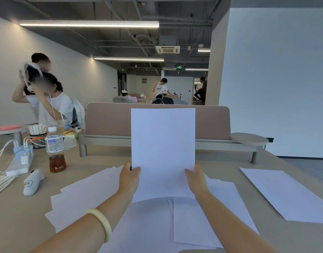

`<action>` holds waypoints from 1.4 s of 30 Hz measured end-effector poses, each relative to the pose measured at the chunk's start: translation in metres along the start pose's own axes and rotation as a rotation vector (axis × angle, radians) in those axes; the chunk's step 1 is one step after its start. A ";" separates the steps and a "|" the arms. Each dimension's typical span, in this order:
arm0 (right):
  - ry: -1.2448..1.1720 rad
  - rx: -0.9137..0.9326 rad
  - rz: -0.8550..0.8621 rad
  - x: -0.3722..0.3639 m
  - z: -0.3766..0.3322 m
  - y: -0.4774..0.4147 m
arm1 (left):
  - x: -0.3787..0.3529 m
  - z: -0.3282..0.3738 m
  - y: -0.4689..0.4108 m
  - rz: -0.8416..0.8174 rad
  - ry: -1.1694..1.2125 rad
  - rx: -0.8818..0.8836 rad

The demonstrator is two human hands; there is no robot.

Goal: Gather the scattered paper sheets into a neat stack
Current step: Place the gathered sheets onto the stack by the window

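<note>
Left grip [129, 177] pinching left edge of upright sheet [163, 143]; right grip [195, 178] pinching right edge. Loose sheets [87, 198] overlapping on worktop [20, 225] beneath; lone sheet [284, 194] apart, right.

one left hand [128, 177], one right hand [196, 178], one held sheet [163, 143], one lone sheet [288, 194], several overlapping sheets [87, 198], one bottle [54, 148], one bangle [102, 223]

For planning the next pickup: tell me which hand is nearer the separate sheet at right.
Right. The right hand grips the raised sheet on the side toward the separate sheet; the left hand grips its opposite edge, farther off.
</note>
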State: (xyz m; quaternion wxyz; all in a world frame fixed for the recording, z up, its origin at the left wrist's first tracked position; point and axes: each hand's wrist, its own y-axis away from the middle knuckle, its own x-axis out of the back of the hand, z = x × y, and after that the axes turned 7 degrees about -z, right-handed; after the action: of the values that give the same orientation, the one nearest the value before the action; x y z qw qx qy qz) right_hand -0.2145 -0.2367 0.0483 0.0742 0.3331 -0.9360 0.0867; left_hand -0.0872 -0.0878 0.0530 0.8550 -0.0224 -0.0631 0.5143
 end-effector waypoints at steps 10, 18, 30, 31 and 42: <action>0.069 -0.007 0.153 0.093 0.001 -0.011 | -0.072 0.024 -0.001 -0.146 -0.144 -0.110; 0.107 -0.005 0.280 0.180 0.015 -0.007 | -0.154 0.036 0.006 -0.325 -0.152 -0.155; 0.233 -0.127 0.485 0.327 0.065 -0.006 | -0.308 0.031 0.031 -0.617 -0.117 -0.053; 0.241 -0.137 0.497 0.337 0.070 -0.006 | -0.319 0.028 0.032 -0.636 -0.121 -0.033; 0.476 -0.324 0.491 0.421 0.142 -0.039 | -0.413 -0.013 0.042 -0.818 -0.138 0.244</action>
State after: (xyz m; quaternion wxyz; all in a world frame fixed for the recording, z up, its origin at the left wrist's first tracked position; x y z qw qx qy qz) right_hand -0.5244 -0.5533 -0.0027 0.3183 0.0532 -0.9461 0.0276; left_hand -0.3137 -0.4320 0.0009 0.9786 0.1399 -0.0625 0.1372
